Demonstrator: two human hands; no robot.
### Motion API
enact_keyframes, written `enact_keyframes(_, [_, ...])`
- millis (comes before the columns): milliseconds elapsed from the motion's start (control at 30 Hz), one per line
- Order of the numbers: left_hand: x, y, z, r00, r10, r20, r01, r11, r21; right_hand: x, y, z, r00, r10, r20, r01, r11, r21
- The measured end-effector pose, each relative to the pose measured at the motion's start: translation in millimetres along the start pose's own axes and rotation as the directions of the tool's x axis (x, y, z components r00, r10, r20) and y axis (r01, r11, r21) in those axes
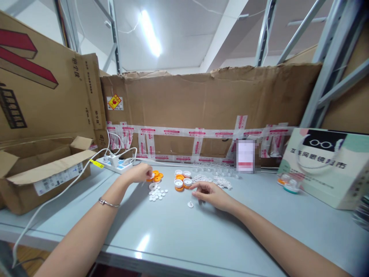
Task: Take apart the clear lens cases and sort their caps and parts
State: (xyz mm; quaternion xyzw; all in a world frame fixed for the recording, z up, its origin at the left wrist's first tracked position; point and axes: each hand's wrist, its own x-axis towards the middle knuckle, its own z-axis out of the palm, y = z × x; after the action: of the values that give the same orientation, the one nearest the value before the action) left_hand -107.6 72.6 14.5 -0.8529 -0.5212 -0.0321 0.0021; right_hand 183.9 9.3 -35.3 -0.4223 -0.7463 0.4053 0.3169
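Observation:
At the orange round plastic pieces (pixel 157 177), my left hand (pixel 141 173) has its fingers pinched together. A bit of white shows by the fingertips, too small to name. Just in front lie a white ring (pixel 153 186) and several small white discs (pixel 157 194). My right hand (pixel 211 195) rests low over the table with thumb and index finger apart, holding nothing visible. Its index fingertip is beside the stacked white and orange round cases (pixel 179 186); whether it touches them I cannot tell. A white piece with a small upright stem (pixel 190 204) lies alone below that hand.
Clear round parts (pixel 215 169) and a heap of small whitish parts (pixel 222 182) lie behind my right hand. A phone-like screen (pixel 245 156) leans against the cardboard (pixel 184 100). A power strip (pixel 117 164) and open carton (pixel 49 177) stand left, a paper bag (pixel 323 165) right.

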Motion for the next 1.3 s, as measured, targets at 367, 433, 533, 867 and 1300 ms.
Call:
enact_keyframes(367, [2.6,-8.3,3.3,0.997,-0.076,-0.020,0.077,0.995,0.064,1.9,5.5,0.7,1.000,0.021,0.004,-0.021,1.000,-0.016])
enact_keyframes(433, [5.1,-5.9,5.6,0.996,-0.081,-0.039,0.084,0.994,0.075,2.0,5.0,1.2,1.000,0.023,0.010,-0.023,1.000,-0.012])
enact_keyframes(533, [7.9,-4.4,8.3,0.995,-0.078,-0.056,0.083,0.993,0.085,1.9,4.0,1.4,1.000,0.028,0.006,-0.027,0.999,-0.025])
enact_keyframes(867, [1.8,48.5,7.6,0.969,0.116,-0.219,-0.115,0.993,0.016,4.0,5.6,-2.6,0.996,0.022,-0.085,-0.029,0.996,-0.081])
enact_keyframes(1300, [-7.1,117.5,38.3,0.708,0.686,-0.168,-0.705,0.696,-0.132,7.3,59.2,-94.6,0.640,-0.059,-0.767,-0.498,0.728,-0.471])
